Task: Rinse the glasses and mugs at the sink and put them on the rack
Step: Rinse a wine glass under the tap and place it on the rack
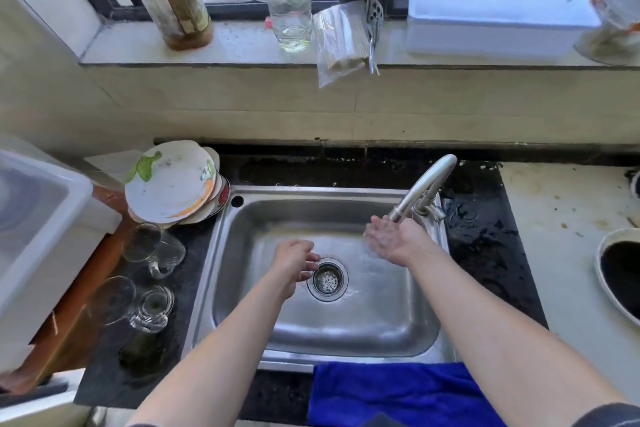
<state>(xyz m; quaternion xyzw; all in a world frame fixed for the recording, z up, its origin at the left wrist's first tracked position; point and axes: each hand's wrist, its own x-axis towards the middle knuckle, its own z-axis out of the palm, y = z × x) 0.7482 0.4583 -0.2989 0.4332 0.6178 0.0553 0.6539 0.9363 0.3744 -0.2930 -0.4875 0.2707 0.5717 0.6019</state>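
My right hand (pixel 391 241), palm up under the tap (pixel 424 185), has its fingers (pixel 375 229) spread and released; my left hand (pixel 294 263) hangs loosely curled over the drain (pixel 327 279), gripping nothing. The 3 glasses (pixel 152 248) sit on the worktop (pixel 104 386) left of the sink (pixel 332 192), well apart from both hands. I cannot read the bottle labels (pixel 180 7)

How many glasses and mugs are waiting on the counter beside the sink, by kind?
Glass mugs with handles: 2
Plain glass: 1
Total: 3
A dark shape nearer the camera might be another glass; I cannot tell.
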